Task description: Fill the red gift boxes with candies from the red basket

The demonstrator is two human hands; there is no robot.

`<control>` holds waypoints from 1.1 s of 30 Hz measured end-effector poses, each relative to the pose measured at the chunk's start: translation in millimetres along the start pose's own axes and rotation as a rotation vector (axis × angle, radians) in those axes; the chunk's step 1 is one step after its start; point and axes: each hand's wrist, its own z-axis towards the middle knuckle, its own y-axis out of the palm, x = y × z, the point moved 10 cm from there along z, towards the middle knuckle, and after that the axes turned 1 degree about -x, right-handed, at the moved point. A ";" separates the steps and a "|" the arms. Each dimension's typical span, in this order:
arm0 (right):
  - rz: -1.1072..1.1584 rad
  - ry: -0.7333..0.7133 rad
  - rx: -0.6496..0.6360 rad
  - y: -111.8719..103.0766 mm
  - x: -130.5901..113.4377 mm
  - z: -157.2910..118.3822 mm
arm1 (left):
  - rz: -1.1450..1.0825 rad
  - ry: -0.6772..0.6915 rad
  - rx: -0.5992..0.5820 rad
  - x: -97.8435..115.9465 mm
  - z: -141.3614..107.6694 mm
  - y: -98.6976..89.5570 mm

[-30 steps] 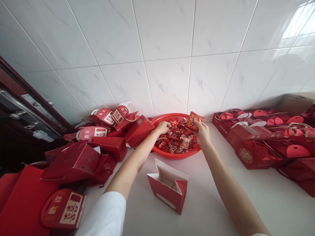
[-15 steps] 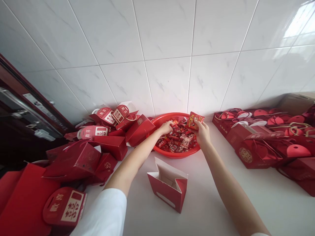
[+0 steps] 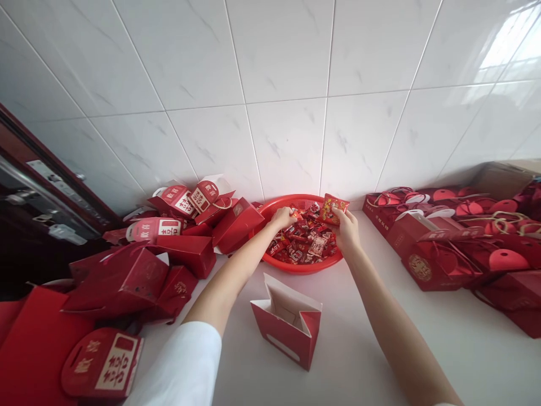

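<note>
A red plastic basket [image 3: 291,269] full of small red-wrapped candies [image 3: 302,239] stands against the tiled wall. Over its left part, my left hand [image 3: 282,217] is closed on a small red candy packet [image 3: 296,214]. My right hand [image 3: 347,228] grips a larger red and gold snack packet [image 3: 333,208] by its lower right side, above the basket's right rim. In front of the basket, an open red paper box [image 3: 281,335] with a white inside stands upright on the white table. Its flaps are up, and the part of its inside that shows holds nothing.
Folded red gift boxes [image 3: 135,276] are heaped on the left, some with white character labels. Rows of red gift boxes with cord handles [image 3: 448,254] fill the right side. A brown carton [image 3: 507,177] sits at the back right. A dark door frame with a metal latch [image 3: 63,231] borders the left.
My left hand has lifted slightly and drawn left, with a small packet now showing in its fingers. The right hand keeps its snack packet nearly in place. The view has shifted slightly.
</note>
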 end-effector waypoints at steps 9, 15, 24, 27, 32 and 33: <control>0.004 0.002 0.015 -1.7 -2.2 -0.9 | -0.120 0.157 0.016 27.3 -13.2 -11.1; 0.010 -0.010 0.008 -0.3 -2.0 -0.5 | -0.086 0.308 -0.212 61.2 -23.9 29.3; 0.005 -0.007 -0.017 1.2 -3.3 -1.1 | -0.037 0.329 -0.272 75.1 -12.5 45.6; 0.008 -0.007 -0.012 0.8 -3.5 -1.3 | -0.067 0.317 -0.294 76.1 -12.0 51.3; 0.021 -0.004 0.006 0.0 -2.9 -1.4 | -0.177 0.291 -0.321 73.0 -15.3 49.3; 0.025 -0.003 0.009 -0.2 -2.9 -1.3 | -0.210 0.280 -0.318 71.3 -15.6 45.5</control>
